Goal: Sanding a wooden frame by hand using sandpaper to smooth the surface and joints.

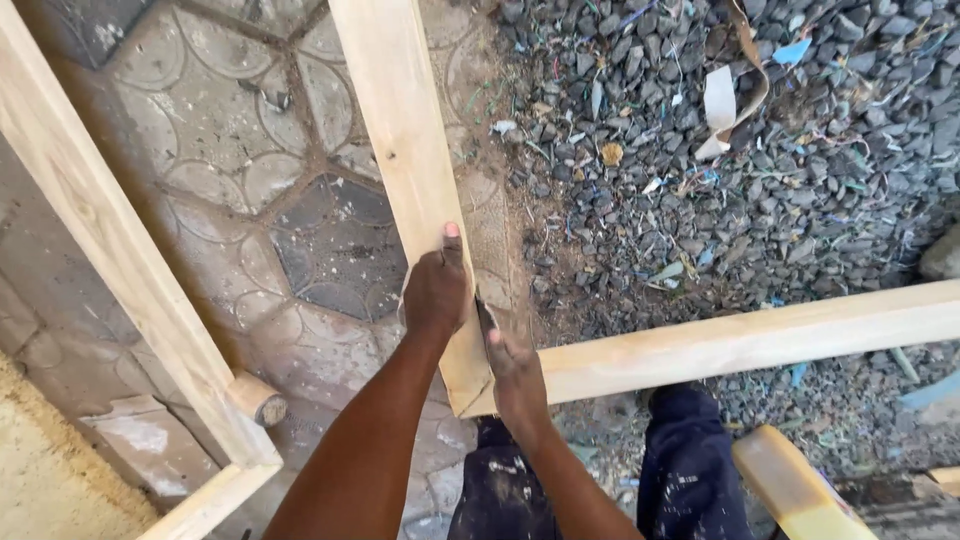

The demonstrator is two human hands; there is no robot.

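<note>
A: Where is the left hand [436, 292] sitting?
B: It is gripping the pale upright wooden plank [405, 150], thumb up.
A: And the right hand [513, 370]?
B: It is pressing, fingers closed, where that plank is meeting the pale wooden rail [760, 338] running right over grey gravel [760, 180].

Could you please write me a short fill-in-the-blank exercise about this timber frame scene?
1. The left hand grips an upright wooden ____.
2. The right hand rests where two boards meet at a ____.
3. Right of the paving lies grey ____.

Missing words: board; corner; gravel
</note>
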